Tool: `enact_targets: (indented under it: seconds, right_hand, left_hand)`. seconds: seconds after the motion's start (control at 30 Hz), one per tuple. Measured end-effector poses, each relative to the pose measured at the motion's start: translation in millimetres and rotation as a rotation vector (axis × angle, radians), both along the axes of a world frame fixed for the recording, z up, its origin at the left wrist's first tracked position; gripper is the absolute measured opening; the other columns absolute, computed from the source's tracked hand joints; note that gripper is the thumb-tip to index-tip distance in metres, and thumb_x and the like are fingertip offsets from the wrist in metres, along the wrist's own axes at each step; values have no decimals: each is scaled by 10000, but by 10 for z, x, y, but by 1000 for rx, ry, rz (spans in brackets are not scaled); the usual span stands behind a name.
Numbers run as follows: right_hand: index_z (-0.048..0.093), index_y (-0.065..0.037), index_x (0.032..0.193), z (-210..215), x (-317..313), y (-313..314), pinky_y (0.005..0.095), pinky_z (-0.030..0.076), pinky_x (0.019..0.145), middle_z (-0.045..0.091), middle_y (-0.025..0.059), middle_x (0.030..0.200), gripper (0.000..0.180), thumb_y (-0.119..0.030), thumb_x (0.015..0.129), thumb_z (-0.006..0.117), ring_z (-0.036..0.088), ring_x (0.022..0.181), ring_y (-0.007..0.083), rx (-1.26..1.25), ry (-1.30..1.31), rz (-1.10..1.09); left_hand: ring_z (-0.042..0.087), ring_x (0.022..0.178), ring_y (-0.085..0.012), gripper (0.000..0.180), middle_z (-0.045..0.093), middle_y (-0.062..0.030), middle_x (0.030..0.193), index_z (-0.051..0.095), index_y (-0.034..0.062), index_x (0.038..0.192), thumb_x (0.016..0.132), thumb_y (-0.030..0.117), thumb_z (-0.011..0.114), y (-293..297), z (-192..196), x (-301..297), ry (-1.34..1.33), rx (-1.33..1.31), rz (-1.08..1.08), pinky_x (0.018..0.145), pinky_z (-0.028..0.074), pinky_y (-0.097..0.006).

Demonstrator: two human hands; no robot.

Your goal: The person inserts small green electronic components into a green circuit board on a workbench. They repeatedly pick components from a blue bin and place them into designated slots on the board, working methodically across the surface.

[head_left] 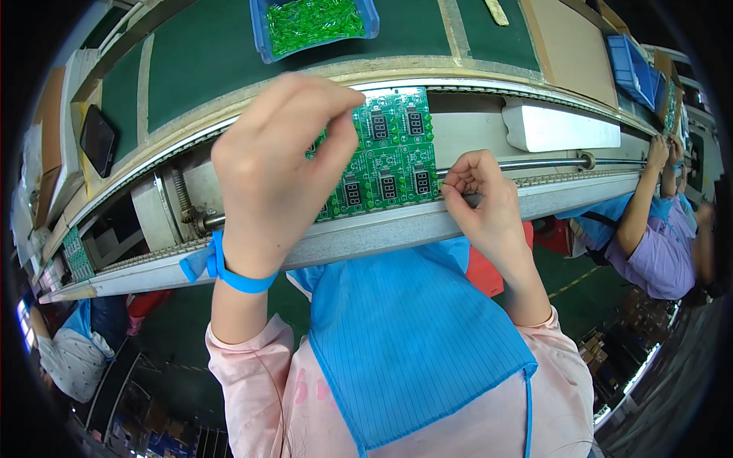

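Note:
A green circuit board panel [388,164] with rows of black digit displays and small green LEDs lies across the conveyor rails in front of me. My left hand [286,141], with a blue band at the wrist, hovers over its left part and hides some of it. Thumb and index finger curl together near the far edge; whatever they hold is too small to make out. At the panel's right edge, my right hand [485,198] has its fingertips pinched, with a tiny green LED [442,184] showing at the tips.
A blue bin [372,21] full of green LEDs stands on the green bench beyond the rail. White foam [561,128] sits right of the panel; a dark phone-like device [98,141] lies far left. Co-workers sit at both sides, one in a purple shirt [660,256].

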State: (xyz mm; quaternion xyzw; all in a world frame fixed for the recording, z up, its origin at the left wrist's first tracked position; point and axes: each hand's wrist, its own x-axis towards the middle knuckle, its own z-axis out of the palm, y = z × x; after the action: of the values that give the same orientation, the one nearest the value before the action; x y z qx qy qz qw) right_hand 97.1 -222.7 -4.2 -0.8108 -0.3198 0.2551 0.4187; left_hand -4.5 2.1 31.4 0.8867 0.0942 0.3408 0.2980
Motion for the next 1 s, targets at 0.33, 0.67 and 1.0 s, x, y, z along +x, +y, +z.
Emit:
enact_targets:
  seconds: [0.33,0.67,1.0]
  right_hand:
    - [476,-17,1031,45,63,25,326,523,664,628,103,802,272,66,825,633,646,713,213,-53,28,62]
    - [459,-21,1037,159,-8,146,459,498,646,589,167,772,295,78,797,599,619,748,366,-133,-271,170]
    - [475,-13,1007,189,-126,223,474,495,675,583,187,776,238,65,796,553,608,775,371,-194,-391,180]
  left_hand:
    - [650,763,-246,231,657,-84,825,682,16,844,647,-103,702,-201,-173,-181,-7,-137,-118,688,514,-341]
    - [673,803,-246,241,690,-109,884,707,5,887,687,-128,692,-302,-195,-246,84,-170,-189,723,533,-320]
    - [678,857,-235,258,679,-144,1098,703,-37,1004,752,-84,728,-458,-290,-374,128,-363,-76,745,555,-330]
